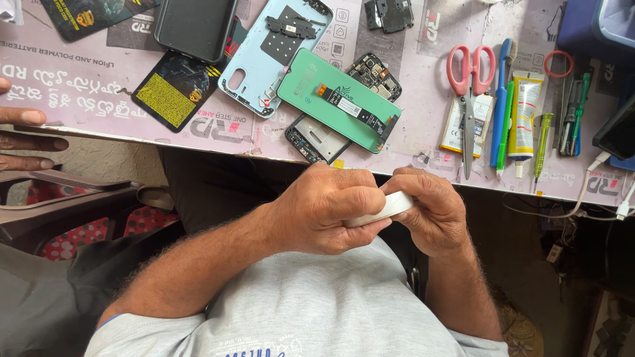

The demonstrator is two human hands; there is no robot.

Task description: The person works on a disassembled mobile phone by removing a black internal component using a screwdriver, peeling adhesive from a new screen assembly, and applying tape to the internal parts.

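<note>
Holding a white roll [391, 206] w/ both hands, close to the belly, just near of the table [218, 135] edge. Left hand [327, 210] wraps it, fingers curled & pressed on its left part; right hand [426, 210] pinches its right end, thumb on top. On table far of hands: green panel [339, 99] w/ black flex strip, pale blue back cover [264, 59] to its left. Pink scissors [469, 86], glue tube [526, 112], screwdrivers [544, 142] far right. Another person's fingers [26, 139] at left edge.
</note>
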